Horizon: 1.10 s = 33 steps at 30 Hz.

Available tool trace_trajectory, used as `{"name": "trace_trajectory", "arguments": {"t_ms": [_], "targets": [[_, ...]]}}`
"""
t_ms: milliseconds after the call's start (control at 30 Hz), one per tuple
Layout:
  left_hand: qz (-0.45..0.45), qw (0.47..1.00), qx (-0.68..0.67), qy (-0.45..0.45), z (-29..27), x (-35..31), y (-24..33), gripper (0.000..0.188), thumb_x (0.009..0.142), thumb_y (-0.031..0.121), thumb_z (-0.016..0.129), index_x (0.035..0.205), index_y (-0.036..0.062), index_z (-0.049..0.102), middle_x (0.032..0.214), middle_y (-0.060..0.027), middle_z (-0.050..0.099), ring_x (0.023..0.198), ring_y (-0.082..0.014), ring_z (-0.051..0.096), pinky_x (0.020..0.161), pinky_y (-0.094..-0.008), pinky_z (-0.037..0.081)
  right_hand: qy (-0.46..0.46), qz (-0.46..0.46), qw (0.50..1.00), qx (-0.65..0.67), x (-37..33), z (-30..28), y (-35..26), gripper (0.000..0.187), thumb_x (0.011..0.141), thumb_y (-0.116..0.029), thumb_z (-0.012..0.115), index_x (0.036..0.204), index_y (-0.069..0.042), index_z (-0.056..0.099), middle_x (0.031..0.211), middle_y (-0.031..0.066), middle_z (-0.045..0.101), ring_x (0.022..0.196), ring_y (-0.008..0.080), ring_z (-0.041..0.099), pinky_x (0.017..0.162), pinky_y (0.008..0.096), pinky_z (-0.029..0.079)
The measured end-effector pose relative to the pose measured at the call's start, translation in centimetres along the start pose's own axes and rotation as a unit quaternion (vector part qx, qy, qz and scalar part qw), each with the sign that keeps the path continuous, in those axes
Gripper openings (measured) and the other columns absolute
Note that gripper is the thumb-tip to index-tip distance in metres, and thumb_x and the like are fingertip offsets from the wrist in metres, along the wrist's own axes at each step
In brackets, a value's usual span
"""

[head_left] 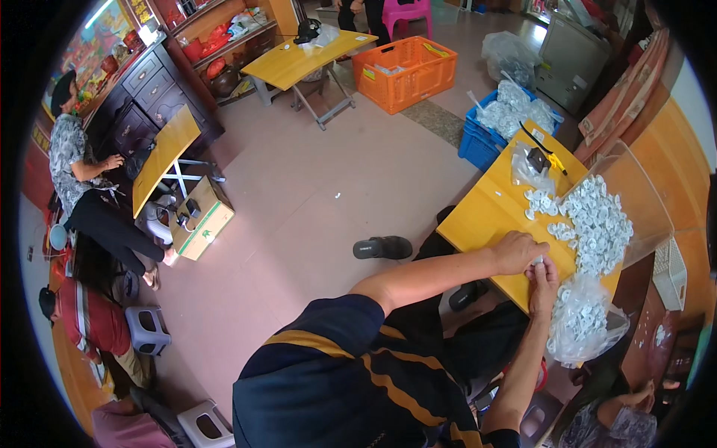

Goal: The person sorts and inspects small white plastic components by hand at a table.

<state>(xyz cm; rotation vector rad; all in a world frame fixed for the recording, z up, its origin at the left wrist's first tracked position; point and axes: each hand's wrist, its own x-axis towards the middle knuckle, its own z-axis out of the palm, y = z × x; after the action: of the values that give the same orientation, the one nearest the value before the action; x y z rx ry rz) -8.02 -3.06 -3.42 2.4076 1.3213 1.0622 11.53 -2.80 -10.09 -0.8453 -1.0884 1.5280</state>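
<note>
Hands meeting, left hand (517, 254) and right hand (544, 287), at a small white piece (537, 260) over a yellow table (478, 215).

The right fingers pinch the piece; the left hand is curled against them, its grip hidden, so I cannot tell whether it holds anything. Just to the right sits a clear bag (587, 321) of similar pieces, with a loose pile (597, 220) farther back on the tabletop; a yellow-and-black tool (555, 160) and blue crate (478, 145) lie beyond.

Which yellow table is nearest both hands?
The right-hand table, under them, bearing the heap of white pieces; the far table and left table stand well away.
</note>
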Motion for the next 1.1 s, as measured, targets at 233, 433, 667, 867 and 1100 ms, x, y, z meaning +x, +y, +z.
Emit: {"name": "trace_trajectory", "arguments": {"t_ms": [233, 433, 667, 867, 1100], "targets": [[0.020, 0.999, -0.018, -0.019, -0.2, 0.4, 0.1, 0.024, 0.083, 0.019, 0.072, 0.103, 0.0105, 0.062, 0.086, -0.0164, 0.070, 0.085, -0.0381, 0.069, 0.073, -0.0508, 0.053, 0.003, 0.015, 1.000, -0.012, -0.5, 0.1, -0.5, 0.027, 0.103, -0.014, 0.061, 0.129, -0.005, 0.061, 0.111, 0.0030, 0.068, 0.092, 0.0105, 0.064, 0.081, 0.0243, 0.053], [0.030, 0.997, 0.006, -0.072, -1.0, 0.9, 0.4, 0.025, 0.083, 0.019, 0.072, 0.105, 0.0095, 0.063, 0.087, -0.0165, 0.072, 0.087, -0.0377, 0.070, 0.075, -0.0516, 0.053, -0.033, 0.015, 0.999, -0.037, -0.4, 0.4, -0.7, 0.027, 0.103, -0.012, 0.061, 0.129, -0.003, 0.062, 0.108, 0.0026, 0.068, 0.095, 0.0104, 0.062, 0.084, 0.0251, 0.051], [0.020, 0.994, 0.035, -0.104, -0.8, 1.6, 0.4, 0.021, 0.084, 0.023, 0.068, 0.098, 0.0073, 0.066, 0.084, -0.0161, 0.073, 0.082, -0.0377, 0.071, 0.071, -0.0514, 0.053, -0.039, 0.010, 0.997, -0.062, -0.5, 0.9, -0.2, 0.025, 0.104, -0.013, 0.060, 0.127, -0.005, 0.064, 0.107, 0.0002, 0.068, 0.092, 0.0086, 0.061, 0.082, 0.0231, 0.050], [-0.051, 0.996, -0.025, -0.067, -0.8, 1.5, 0.0, 0.019, 0.082, 0.027, 0.067, 0.084, 0.0078, 0.070, 0.084, -0.0149, 0.073, 0.080, -0.0377, 0.071, 0.070, -0.0517, 0.054, -0.021, 0.008, 0.999, -0.037, -0.7, 1.0, -1.2, 0.025, 0.104, -0.015, 0.060, 0.128, -0.006, 0.064, 0.111, 0.0009, 0.069, 0.093, 0.0088, 0.063, 0.081, 0.0228, 0.051], [-0.049, 0.998, -0.010, -0.041, -0.2, 1.1, 1.1, 0.021, 0.084, 0.027, 0.065, 0.079, 0.0071, 0.072, 0.084, -0.0173, 0.073, 0.081, -0.0384, 0.071, 0.073, -0.0525, 0.055, -0.042, -0.002, 0.999, -0.016, -0.5, -0.1, -0.4, 0.026, 0.104, -0.016, 0.060, 0.128, -0.005, 0.063, 0.115, 0.0012, 0.068, 0.098, 0.0099, 0.064, 0.083, 0.0236, 0.052]]}}
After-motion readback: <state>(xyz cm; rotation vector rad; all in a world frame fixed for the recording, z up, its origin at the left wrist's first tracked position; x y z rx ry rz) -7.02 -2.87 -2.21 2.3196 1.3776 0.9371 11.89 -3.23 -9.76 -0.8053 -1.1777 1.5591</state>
